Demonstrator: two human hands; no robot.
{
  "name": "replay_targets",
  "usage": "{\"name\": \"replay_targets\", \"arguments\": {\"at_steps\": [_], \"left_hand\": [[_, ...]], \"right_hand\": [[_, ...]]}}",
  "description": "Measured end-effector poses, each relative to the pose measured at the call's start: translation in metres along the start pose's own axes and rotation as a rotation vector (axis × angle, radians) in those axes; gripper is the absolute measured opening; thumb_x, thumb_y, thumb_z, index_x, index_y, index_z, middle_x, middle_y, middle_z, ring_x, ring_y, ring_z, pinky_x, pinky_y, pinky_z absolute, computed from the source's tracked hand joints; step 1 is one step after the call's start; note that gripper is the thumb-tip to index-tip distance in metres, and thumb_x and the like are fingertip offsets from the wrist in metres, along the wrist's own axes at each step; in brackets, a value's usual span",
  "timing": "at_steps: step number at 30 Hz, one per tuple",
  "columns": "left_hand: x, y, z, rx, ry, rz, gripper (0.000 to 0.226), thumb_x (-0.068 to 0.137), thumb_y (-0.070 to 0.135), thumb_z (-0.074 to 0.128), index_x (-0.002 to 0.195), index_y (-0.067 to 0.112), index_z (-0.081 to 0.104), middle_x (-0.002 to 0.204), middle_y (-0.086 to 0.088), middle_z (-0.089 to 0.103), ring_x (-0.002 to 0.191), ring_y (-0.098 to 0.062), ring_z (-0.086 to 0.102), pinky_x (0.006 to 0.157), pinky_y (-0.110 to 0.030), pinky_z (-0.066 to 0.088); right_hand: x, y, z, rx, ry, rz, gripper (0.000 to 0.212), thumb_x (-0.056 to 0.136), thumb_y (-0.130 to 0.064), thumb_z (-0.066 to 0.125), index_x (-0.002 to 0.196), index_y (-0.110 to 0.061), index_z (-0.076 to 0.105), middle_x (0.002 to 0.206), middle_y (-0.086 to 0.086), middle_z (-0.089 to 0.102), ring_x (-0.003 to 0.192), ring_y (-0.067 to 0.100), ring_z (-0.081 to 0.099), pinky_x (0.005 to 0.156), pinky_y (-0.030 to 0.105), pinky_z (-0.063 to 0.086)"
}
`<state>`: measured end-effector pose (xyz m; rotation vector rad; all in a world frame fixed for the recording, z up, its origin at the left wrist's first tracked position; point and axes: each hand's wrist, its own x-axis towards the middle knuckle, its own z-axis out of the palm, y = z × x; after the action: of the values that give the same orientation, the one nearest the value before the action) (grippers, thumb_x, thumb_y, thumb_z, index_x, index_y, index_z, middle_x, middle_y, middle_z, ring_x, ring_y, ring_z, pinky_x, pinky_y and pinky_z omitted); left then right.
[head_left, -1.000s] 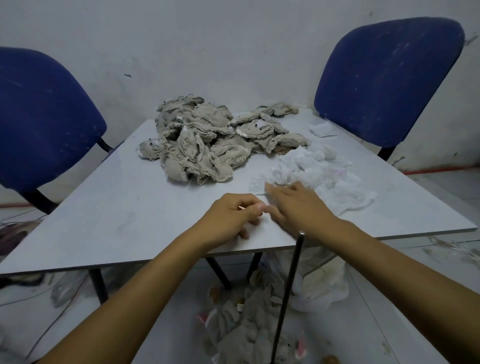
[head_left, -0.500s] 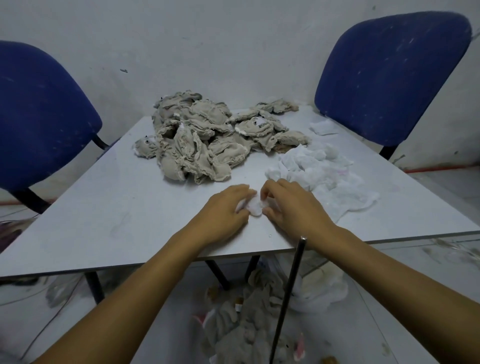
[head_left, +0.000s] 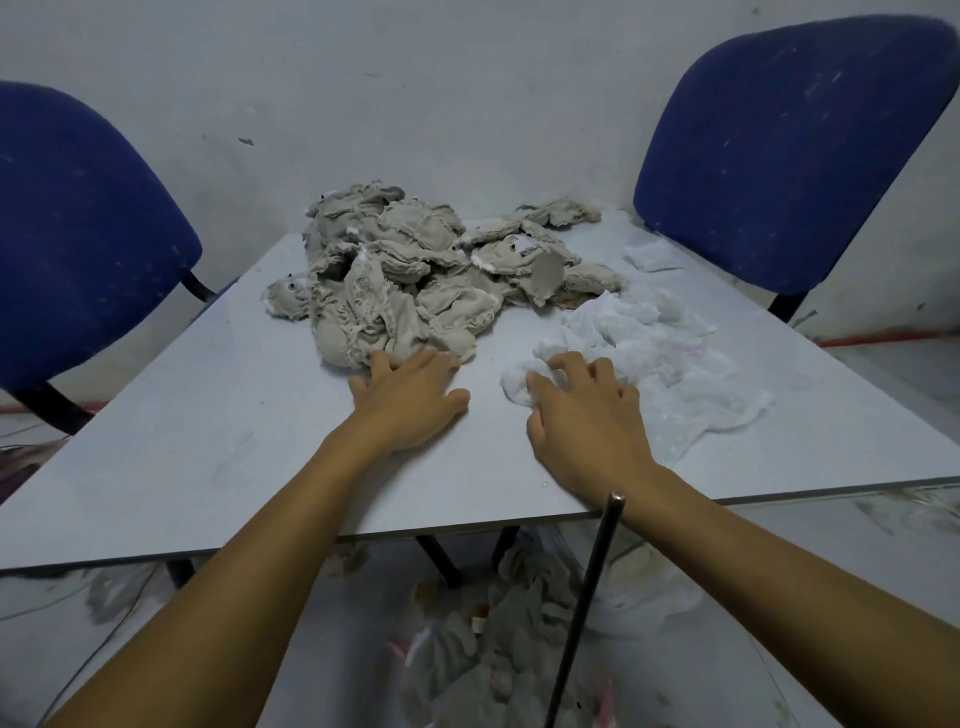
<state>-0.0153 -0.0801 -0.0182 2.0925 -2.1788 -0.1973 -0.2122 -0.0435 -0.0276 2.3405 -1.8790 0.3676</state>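
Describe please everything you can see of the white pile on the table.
The white pile is a loose, crumpled heap of thin, soft-looking material, perhaps fabric or wadding, with faint pink marks. It lies spread on the right part of the grey table, close beside the beige pile. The right hand grips its near left corner, fingers curled on a bunched wad.

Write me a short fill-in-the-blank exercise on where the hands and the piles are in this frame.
1. The left hand touches the beige fabric pile, which lies on the ___.
2. The right hand has its curled fingers on the white pile, which lies to the ___ of the beige one.
3. Both chairs are ___.

Missing words: table; right; blue.
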Motion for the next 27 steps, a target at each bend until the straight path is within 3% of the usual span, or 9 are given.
{"name": "replay_targets", "arguments": {"at_steps": [2, 6, 10, 15, 18, 20, 23, 25, 27], "left_hand": [[-0.001, 0.001, -0.002, -0.087, 0.064, 0.024, 0.042, 0.094, 0.047, 0.046, 0.135, 0.04, 0.046, 0.149, 0.01, 0.04, 0.131, -0.033, 0.027, 0.092, -0.045, 0.026], [-0.012, 0.016, 0.002, -0.257, 0.331, 0.142, 0.026, 0.093, 0.007, 0.051, 0.116, 0.017, 0.055, 0.111, -0.004, 0.066, 0.11, -0.03, 0.055, 0.089, -0.045, 0.045], [-0.021, 0.022, -0.005, -0.365, 0.379, 0.19, 0.025, 0.097, 0.01, 0.049, 0.116, 0.019, 0.061, 0.103, -0.003, 0.067, 0.104, -0.026, 0.055, 0.094, -0.043, 0.042], [-0.042, 0.025, -0.013, -0.57, 0.146, 0.302, 0.018, 0.095, 0.018, 0.062, 0.11, 0.027, 0.066, 0.089, 0.006, 0.07, 0.085, -0.014, 0.067, 0.071, -0.025, 0.05], [-0.046, 0.023, -0.018, -0.893, 0.192, 0.199, 0.013, 0.095, 0.013, 0.06, 0.102, 0.023, 0.064, 0.075, -0.001, 0.067, 0.067, -0.018, 0.071, 0.057, -0.029, 0.051], [-0.042, 0.018, -0.017, -0.62, 0.273, 0.184, 0.013, 0.092, 0.016, 0.062, 0.102, 0.025, 0.065, 0.088, 0.0, 0.065, 0.085, -0.016, 0.065, 0.074, -0.032, 0.051], [-0.044, 0.015, -0.011, -0.359, 0.154, 0.111, 0.032, 0.087, 0.03, 0.069, 0.118, 0.029, 0.06, 0.115, -0.001, 0.045, 0.116, -0.023, 0.045, 0.101, -0.039, 0.041], [-0.046, 0.016, -0.008, -0.433, 0.15, 0.121, 0.037, 0.086, 0.027, 0.071, 0.119, 0.029, 0.055, 0.114, -0.004, 0.05, 0.108, -0.023, 0.052, 0.094, -0.038, 0.045], [-0.047, 0.016, -0.008, -0.509, 0.206, 0.172, 0.034, 0.086, 0.018, 0.069, 0.113, 0.03, 0.054, 0.098, -0.004, 0.062, 0.088, -0.017, 0.059, 0.078, -0.032, 0.048]], "right_hand": [[0.0, -0.001, 0.0, 0.012, -0.017, 0.013, 0.044, 0.097, -0.035, 0.041, 0.139, -0.025, 0.046, 0.15, 0.002, 0.03, 0.128, 0.031, 0.031, 0.097, 0.048, 0.035], [-0.001, -0.001, -0.002, 0.029, 0.024, 0.046, 0.042, 0.095, -0.034, 0.043, 0.134, -0.022, 0.051, 0.147, 0.002, 0.033, 0.127, 0.031, 0.032, 0.097, 0.048, 0.035], [-0.001, 0.0, -0.002, 0.01, 0.058, 0.036, 0.035, 0.093, -0.03, 0.048, 0.125, -0.017, 0.057, 0.147, 0.0, 0.032, 0.126, 0.028, 0.033, 0.097, 0.045, 0.033], [-0.006, 0.001, -0.009, 0.172, 0.209, -0.075, 0.048, 0.091, -0.015, 0.058, 0.139, -0.018, 0.052, 0.134, 0.006, 0.045, 0.12, 0.03, 0.04, 0.09, 0.044, 0.041], [-0.01, -0.005, -0.011, 0.244, 0.108, -0.28, 0.037, 0.099, -0.031, 0.05, 0.134, -0.022, 0.056, 0.131, 0.003, 0.051, 0.115, 0.028, 0.043, 0.088, 0.046, 0.045], [-0.009, -0.006, -0.01, 0.235, -0.018, -0.326, 0.036, 0.1, -0.044, 0.048, 0.129, -0.025, 0.059, 0.13, -0.003, 0.051, 0.112, 0.025, 0.046, 0.091, 0.043, 0.044], [-0.007, -0.007, -0.009, 0.256, 0.004, -0.255, 0.02, 0.099, -0.041, 0.051, 0.11, -0.028, 0.061, 0.114, -0.009, 0.054, 0.109, 0.02, 0.047, 0.096, 0.043, 0.038], [-0.006, -0.009, -0.009, 0.25, 0.069, -0.205, 0.015, 0.099, -0.037, 0.048, 0.107, -0.03, 0.059, 0.108, -0.009, 0.055, 0.109, 0.02, 0.047, 0.099, 0.047, 0.035], [-0.004, -0.01, -0.01, 0.286, 0.104, -0.209, 0.023, 0.1, -0.032, 0.048, 0.121, -0.032, 0.056, 0.105, -0.006, 0.052, 0.105, 0.021, 0.046, 0.091, 0.044, 0.038]]}}
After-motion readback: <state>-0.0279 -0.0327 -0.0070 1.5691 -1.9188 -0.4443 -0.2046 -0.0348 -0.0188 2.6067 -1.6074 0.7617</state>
